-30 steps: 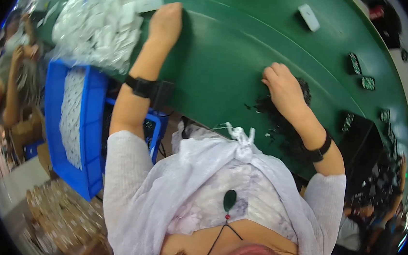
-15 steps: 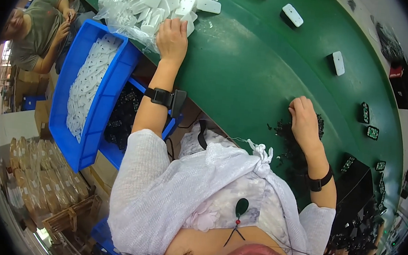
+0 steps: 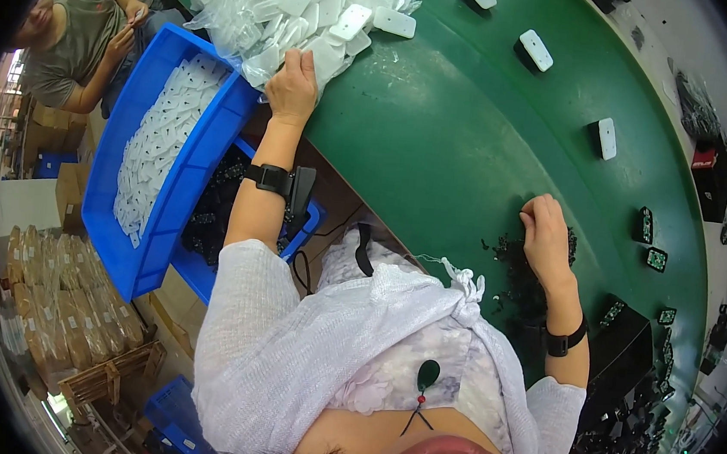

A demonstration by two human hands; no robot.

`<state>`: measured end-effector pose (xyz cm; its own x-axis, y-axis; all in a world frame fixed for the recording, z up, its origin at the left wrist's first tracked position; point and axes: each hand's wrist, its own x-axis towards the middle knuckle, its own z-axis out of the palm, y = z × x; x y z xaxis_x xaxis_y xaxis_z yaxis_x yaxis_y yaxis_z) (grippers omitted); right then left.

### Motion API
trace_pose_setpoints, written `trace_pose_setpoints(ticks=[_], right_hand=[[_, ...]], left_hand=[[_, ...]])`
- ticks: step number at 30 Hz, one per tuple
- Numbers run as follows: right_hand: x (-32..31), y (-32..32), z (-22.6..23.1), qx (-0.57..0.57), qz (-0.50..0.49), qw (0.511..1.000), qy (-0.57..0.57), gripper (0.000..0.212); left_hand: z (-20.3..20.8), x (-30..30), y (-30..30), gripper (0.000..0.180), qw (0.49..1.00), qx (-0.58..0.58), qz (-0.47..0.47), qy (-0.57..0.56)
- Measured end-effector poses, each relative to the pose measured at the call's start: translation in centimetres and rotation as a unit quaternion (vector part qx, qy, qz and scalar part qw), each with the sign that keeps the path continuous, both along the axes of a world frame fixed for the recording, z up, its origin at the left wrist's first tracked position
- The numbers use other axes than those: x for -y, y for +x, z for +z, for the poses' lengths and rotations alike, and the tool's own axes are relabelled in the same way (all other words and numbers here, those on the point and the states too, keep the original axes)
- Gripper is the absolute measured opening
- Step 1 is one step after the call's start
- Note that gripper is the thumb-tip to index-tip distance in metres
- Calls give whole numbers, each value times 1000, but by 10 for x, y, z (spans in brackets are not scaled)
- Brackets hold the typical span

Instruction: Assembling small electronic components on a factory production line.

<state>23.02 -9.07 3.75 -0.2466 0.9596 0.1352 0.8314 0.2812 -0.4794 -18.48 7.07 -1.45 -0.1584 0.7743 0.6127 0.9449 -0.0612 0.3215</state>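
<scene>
My left hand (image 3: 292, 89) rests on a heap of flat white plastic covers (image 3: 292, 9) in clear bags at the near left of a green belt (image 3: 457, 140); its fingers curl over the covers, though a hold on one cannot be made out. My right hand (image 3: 544, 234) lies with fingers bent on a scatter of small black parts (image 3: 512, 257) at the belt's near edge. Whether it holds one is hidden. Both wrists wear black bands.
White covers (image 3: 535, 50) and small green boards (image 3: 646, 224) lie spaced along the belt. A blue bin of white covers (image 3: 163, 149) stands at my left, over a lower blue bin of dark parts (image 3: 208, 222). Another person (image 3: 77, 38) sits beyond it. Cardboard stacks (image 3: 56, 287) lie below.
The view has swung left and down, showing the blue bins and the other person. My left hand stays on the white heap; my right hand stays on the black parts.
</scene>
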Motion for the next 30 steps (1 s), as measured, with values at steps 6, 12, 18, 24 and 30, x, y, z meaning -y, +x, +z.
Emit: trace_pose_setpoints(ticks=[6, 12, 18, 24, 30], right_hand=[[0, -3, 2, 7, -9, 1000, 4, 13], [-2, -4, 2, 15, -5, 1000, 3, 14], [-2, -5, 3, 1, 0, 1000, -1, 12], [-3, -4, 6, 7, 0, 1000, -13, 13], [-9, -6, 9, -6, -15, 999, -32, 13]], left_hand=[[0, 8, 39, 24, 969, 205, -136, 36], [-1, 29, 94, 25, 917, 321, -235, -11], [4, 64, 122, 21, 849, 405, -331, -72], [7, 86, 110, 15, 755, 348, -522, -192], [6, 68, 99, 13, 708, 295, -604, -218]])
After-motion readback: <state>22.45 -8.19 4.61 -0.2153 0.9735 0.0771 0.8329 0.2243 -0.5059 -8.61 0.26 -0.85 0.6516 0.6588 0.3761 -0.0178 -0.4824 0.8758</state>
